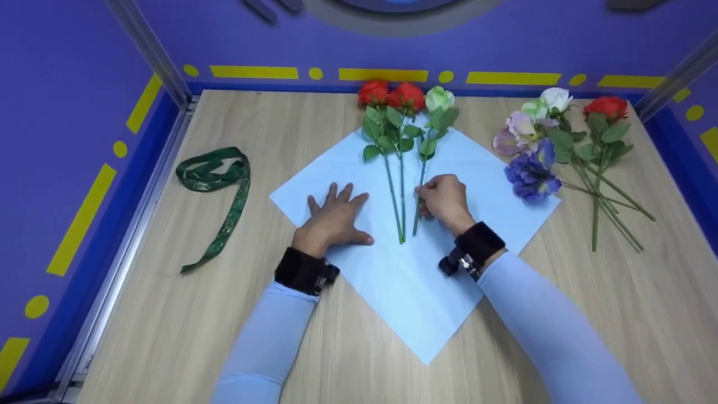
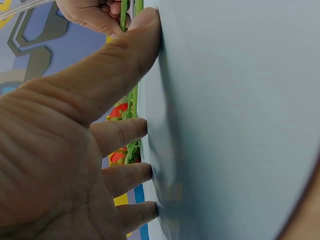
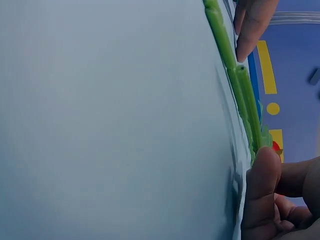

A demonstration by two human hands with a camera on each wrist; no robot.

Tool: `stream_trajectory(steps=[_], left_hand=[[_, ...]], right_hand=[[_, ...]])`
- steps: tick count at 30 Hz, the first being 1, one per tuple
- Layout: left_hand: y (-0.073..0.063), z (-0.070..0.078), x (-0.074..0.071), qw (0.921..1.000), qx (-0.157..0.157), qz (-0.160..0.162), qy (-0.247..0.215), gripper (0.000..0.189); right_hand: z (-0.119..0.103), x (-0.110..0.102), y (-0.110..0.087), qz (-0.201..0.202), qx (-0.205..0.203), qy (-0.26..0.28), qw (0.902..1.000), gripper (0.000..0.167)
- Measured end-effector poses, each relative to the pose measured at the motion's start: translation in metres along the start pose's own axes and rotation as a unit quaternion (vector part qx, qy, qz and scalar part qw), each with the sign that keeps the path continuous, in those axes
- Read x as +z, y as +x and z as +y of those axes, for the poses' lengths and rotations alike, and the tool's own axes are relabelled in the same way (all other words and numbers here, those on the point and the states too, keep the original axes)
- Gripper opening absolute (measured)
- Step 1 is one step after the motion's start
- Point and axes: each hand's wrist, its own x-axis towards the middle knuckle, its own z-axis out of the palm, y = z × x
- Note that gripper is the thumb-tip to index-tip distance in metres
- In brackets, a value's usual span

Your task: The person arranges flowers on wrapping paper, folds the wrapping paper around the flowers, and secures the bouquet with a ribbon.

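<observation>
My right hand [image 1: 446, 201] pinches the lower stem of a pale green-white rose [image 1: 440, 99] between thumb and fingers, low over a light blue sheet of paper [image 1: 415, 303]. In the right wrist view the thumb [image 3: 264, 172] presses on the green stem [image 3: 248, 95]. Left of that rose, two red roses [image 1: 406, 97] lie on the sheet, their stems meeting near the middle. My left hand [image 1: 335, 219] rests on the sheet's left part with fingers spread; its fingertips touch the paper in the left wrist view.
A coiled green ribbon [image 1: 216, 182] lies on the wooden table [image 1: 168, 336] at the left. On the right is a pile of flowers: a blue one [image 1: 533, 175], pale purple ones, white ones and a red rose [image 1: 606, 108]. Blue walls [image 1: 314, 33] stand behind and beside the table.
</observation>
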Motion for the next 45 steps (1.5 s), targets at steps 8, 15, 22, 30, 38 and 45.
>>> stream_trajectory(steps=[8,15,22,30,38,45], left_hand=[[0.0007,0.0001,-0.001,1.0,0.005,-0.001,0.005,0.102],[0.002,0.0,0.0,0.9999,-0.001,-0.003,0.01,0.102],[0.0015,-0.0006,0.0005,1.0,0.002,-0.001,0.009,0.102],[0.0011,-0.0008,0.001,1.0,0.004,0.002,0.008,0.102],[0.0013,-0.001,0.0005,1.0,0.005,0.001,0.006,0.103],[0.0015,-0.0008,0.0007,1.0,0.005,0.003,0.001,0.102]], right_hand=[[-0.002,0.0049,0.0013,-0.012,0.002,-0.007,0.9999,0.02],[-0.0026,0.0048,0.0001,-0.025,-0.006,-0.013,0.9996,0.017],[-0.004,0.0054,-0.0013,-0.03,-0.018,-0.035,0.9988,0.018],[-0.0038,0.0051,-0.0022,-0.037,-0.02,-0.049,0.9979,0.015],[-0.003,0.0058,-0.0021,-0.031,-0.026,-0.058,0.9975,0.016],[-0.0024,0.0047,-0.0036,-0.026,-0.025,-0.039,0.9986,0.024]])
